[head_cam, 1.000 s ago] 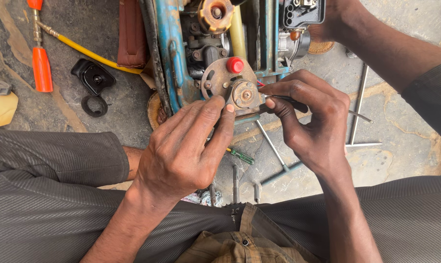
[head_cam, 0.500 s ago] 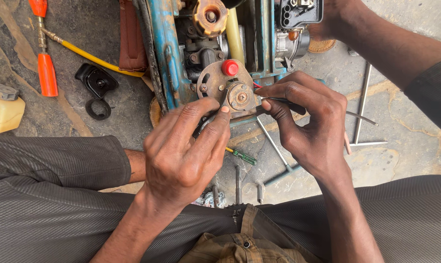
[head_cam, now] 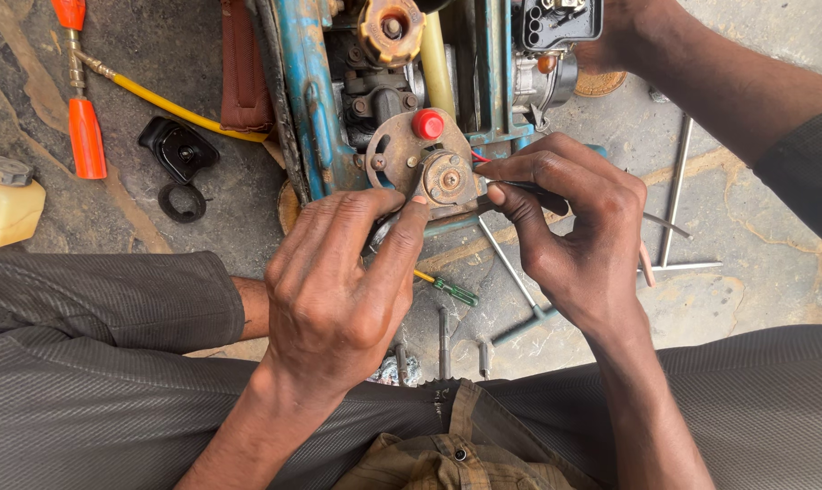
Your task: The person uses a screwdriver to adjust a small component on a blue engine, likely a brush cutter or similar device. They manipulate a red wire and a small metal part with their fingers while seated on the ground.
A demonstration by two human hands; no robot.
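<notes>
Biggest thing in view is the blue engine frame (head_cam: 307, 100), upper middle of the frame, sitting on the stone floor (head_cam: 765, 227). Bolted to its front, dead center, is the rusty round plate (head_cam: 397, 150) with a red cap (head_cam: 427, 123) on it and a small brass-coloured hub (head_cam: 447, 180) with a screw head in the middle. That hub is what I'm working on.

My left hand (head_cam: 334, 290) comes up from the lower middle, fingers mostly curled, index fingertip pressed against the lower left edge of the hub. It isn't holding anything, just bracing. My right hand (head_cam: 579, 236) is closed in a pinch around a thin dark tool (head_cam: 529, 188), the tip aimed at the hub's right side. Can't tell exactly what kind of tool, my fingers hide most of it.

Someone else's hand (head_cam: 629, 36) at the top right is on the black box (head_cam: 556, 23).

My take on doing this well: keep the left finger firm so the hub doesn't spin, keep the tool square to the part, and push gently so it doesn't skid onto the red wire beside it. The little green screwdriver (head_cam: 447, 289) lies on the floor below the plate.
</notes>
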